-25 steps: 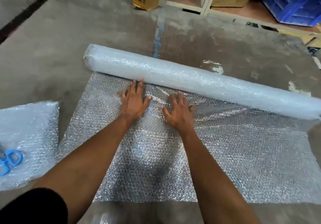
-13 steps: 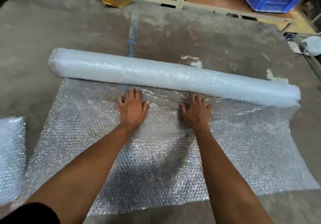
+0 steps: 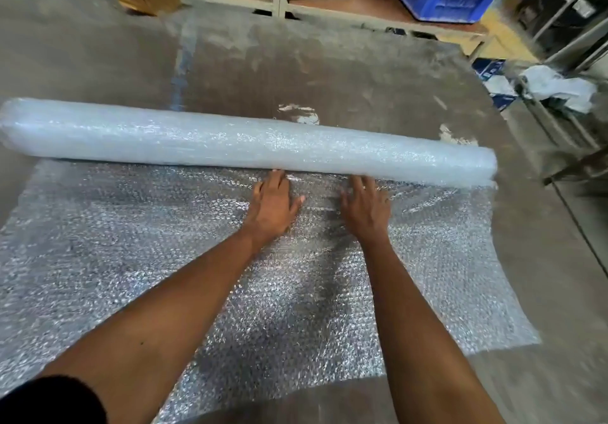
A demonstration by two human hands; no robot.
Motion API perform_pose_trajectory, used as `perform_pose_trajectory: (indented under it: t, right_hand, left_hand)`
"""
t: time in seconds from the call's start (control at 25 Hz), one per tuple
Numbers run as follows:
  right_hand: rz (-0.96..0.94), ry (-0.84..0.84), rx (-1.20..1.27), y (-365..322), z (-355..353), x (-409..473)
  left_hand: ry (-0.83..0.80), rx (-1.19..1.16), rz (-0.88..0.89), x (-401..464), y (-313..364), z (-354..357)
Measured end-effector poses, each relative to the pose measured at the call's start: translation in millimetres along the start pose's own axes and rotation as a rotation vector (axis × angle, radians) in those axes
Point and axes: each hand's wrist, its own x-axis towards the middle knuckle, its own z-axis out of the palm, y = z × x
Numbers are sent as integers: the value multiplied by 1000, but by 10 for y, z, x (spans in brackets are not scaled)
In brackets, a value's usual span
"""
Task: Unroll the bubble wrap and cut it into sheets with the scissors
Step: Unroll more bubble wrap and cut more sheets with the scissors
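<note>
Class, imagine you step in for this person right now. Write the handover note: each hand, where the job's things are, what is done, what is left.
Left hand: open, flat on the unrolled bubble wrap sheet, fingertips at the roll.
Right hand: open, flat on the sheet beside it, fingertips at the roll.
The roll lies across the floor, with the sheet spread toward the person.
Done: a length is unrolled.
Left: cutting it into sheets. The scissors are not in view now, so find them first.
</note>
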Motion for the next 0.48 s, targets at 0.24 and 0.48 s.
perform_pose_trajectory:
  t: [0.24,0.48]
  right_hand:
    - [1,-126,-61,782,-9,285]
    - [1,-58,-62,1739,-84,575]
  left_hand:
    - [10,-75,-536,250,925,284]
    - [21,24,-619,564,1180,479]
